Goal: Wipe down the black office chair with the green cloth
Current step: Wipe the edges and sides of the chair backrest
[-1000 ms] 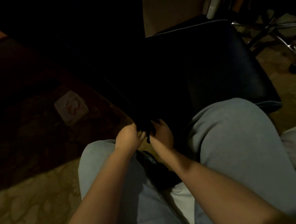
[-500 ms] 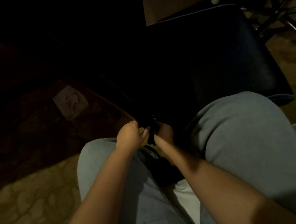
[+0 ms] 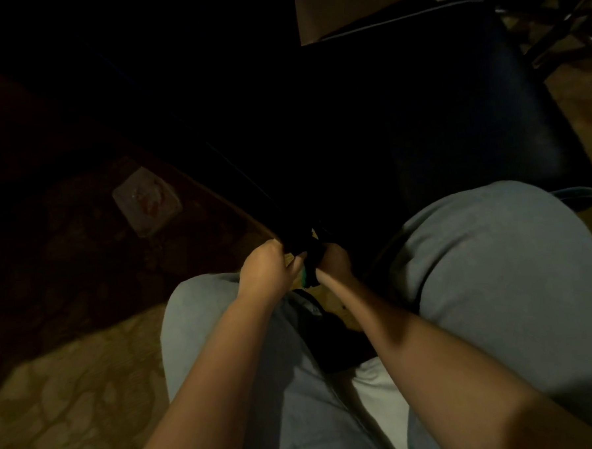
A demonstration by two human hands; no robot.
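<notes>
The green cloth [image 3: 304, 277] is bunched in the narrow gap between your two hands, at the low front corner of the black office chair [image 3: 453, 113]. Most of the bunch reads nearly black in this dim light; only a small teal sliver shows at its lower edge. Your left hand [image 3: 266, 274] is clenched, its fingers [image 3: 294, 265] curled in and pinching the near side of the cloth. Your right hand [image 3: 334, 261] touches the far side, but the dark folds cover its fingers, so you cannot tell whether it grips.

The chair's seat is smooth and faintly glossy, with a rounded padded edge and a thin pale piping line along the back. Your knees, in soft light-grey trousers [image 3: 495, 265], flank the hands. The floor is a mottled tan carpet [image 3: 74, 407], with a pale squarish object [image 3: 146, 201] on a darker red patch.

Compared with half a second ago, both hands sit at the same corner; the teal sliver was not visible then.
</notes>
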